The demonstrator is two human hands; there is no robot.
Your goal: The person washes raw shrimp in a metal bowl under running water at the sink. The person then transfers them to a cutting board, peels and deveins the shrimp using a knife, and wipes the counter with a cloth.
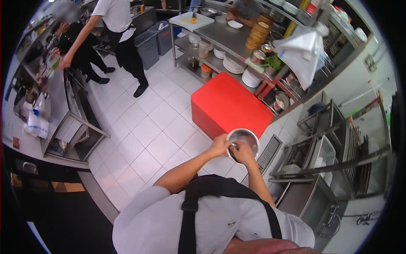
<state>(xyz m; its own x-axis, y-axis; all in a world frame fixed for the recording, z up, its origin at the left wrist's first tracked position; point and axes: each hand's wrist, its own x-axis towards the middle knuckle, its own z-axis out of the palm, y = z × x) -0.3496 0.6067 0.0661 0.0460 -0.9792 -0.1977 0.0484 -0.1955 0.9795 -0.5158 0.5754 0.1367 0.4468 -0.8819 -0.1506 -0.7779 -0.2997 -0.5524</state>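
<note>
In front of my body, over the near edge of a large red box (230, 103), I hold a round metal bowl (250, 137). My left hand (219, 146) is closed on the bowl's left rim. Over the bowl's near inside is my right hand (242, 153), its fingers curled together and pointing down into it. Whatever those fingers grip, if anything, is hidden by the hand. The bowl is tilted toward me, and its contents are too blurred to name.
A steel table (228, 36) with stacked plates (232, 64) below stands beyond the box. Bamboo steamers (259, 31) sit on it, near a seated person. Two people stand at the left counter (55, 95). Grey bins (146, 50) are behind them; a sink (315, 211) is at right.
</note>
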